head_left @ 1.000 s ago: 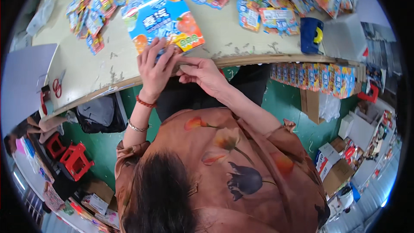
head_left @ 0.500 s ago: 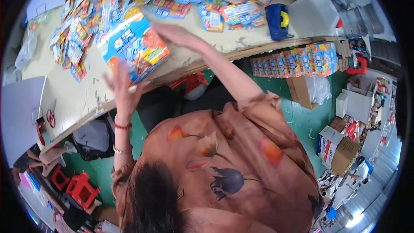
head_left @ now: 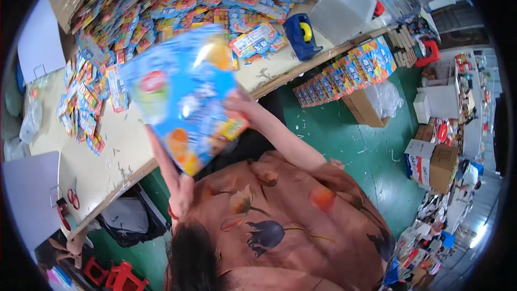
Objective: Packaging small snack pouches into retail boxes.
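Note:
A blue snack box (head_left: 186,94) with fruit pictures is lifted above the table edge, tilted, its large face turned up. My right hand (head_left: 240,109) grips its right edge, with the thumb on the printed face and the other fingers hidden. On the lower left side my left hand (head_left: 181,186) holds the box, its fingers running up along and behind the edge, partly hidden. Behind the box lies a big heap of small colourful snack packets (head_left: 161,8). A smaller pile of packets (head_left: 86,97) sits to the left on the table.
A blue tape dispenser (head_left: 303,36) and a translucent bin (head_left: 344,8) stand at the table's right. Red-handled scissors (head_left: 73,198) lie at the left end. Below the table edge are a row of packed boxes (head_left: 347,73), an open carton (head_left: 366,106), a grey bag (head_left: 129,215) and red stools (head_left: 125,277).
The box has come up off the table toward me and looks larger. My right hand has closed on its right edge, while my left hand has shifted nearer my body. The view has shifted.

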Tool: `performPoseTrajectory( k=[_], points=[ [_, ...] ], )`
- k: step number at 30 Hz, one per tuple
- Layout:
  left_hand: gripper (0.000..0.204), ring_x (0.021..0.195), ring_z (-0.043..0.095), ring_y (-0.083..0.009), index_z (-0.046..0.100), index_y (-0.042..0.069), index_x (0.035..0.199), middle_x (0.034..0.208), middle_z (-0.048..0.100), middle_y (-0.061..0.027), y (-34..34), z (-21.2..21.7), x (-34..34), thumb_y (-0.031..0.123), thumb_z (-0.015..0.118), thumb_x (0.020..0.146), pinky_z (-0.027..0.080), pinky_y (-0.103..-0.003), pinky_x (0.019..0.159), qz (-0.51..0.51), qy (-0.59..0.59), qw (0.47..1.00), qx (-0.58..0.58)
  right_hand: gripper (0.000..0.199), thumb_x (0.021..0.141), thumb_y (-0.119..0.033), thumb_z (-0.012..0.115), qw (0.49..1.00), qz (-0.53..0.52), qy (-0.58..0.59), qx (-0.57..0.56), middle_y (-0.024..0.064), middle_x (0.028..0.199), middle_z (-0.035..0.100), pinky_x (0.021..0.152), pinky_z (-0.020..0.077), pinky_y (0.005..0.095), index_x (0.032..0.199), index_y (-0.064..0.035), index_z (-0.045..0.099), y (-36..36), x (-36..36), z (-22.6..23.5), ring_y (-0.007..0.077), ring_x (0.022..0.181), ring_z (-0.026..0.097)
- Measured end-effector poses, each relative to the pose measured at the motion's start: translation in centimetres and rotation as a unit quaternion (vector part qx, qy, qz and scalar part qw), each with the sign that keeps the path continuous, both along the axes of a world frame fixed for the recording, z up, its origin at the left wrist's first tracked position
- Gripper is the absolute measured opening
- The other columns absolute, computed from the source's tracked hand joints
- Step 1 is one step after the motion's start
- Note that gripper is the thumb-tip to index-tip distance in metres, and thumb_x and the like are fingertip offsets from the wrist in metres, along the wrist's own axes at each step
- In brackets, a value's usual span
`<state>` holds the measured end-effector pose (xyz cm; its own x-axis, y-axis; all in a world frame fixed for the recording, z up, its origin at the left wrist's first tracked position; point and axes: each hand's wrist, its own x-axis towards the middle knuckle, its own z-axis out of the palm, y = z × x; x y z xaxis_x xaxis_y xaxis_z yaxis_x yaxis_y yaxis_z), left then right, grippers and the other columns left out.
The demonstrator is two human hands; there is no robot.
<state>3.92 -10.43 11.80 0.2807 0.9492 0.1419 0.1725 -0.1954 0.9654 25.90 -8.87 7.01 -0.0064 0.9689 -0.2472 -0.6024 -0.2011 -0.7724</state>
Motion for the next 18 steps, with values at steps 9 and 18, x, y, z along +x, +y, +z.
performPoseTrajectory(
  k=[9, 18],
  points=[
    [0.059, 0.136, 0.032, -0.0394, 0.048, 0.005, 0.135, 0.148, 0.028, -0.0241, 1.2, 1.9, 7.5, 0.008, 0.07, 0.08, 0.032, -0.042, 0.108, -0.313, 0.058, 0.929, 0.187, 0.061, 0.094, -0.047, 0.037, 0.827, -0.552, -0.105, -0.005, 0.0102, 0.136, 0.049, 0.096, 0.046, 0.0457, 0.141, -0.0077, 0.036, -15.1, 19.2, 4.6, 0.0281, 0.117, 0.054],
    [0.044, 0.133, 0.038, -0.0348, 0.057, 0.008, 0.126, 0.147, 0.034, -0.0181, 1.6, -0.2, 7.4, -0.001, 0.063, 0.083, 0.036, -0.041, 0.106, -0.221, 0.087, 0.965, 0.107, 0.016, 0.085, -0.019, 0.066, 0.792, -0.596, -0.119, -0.058, 0.0027, 0.098, 0.067, 0.065, 0.0536, 0.0294, 0.097, -0.0102, 0.064, -18.2, 50.5, 2.7, 0.017, 0.082, 0.065]
  ],
)
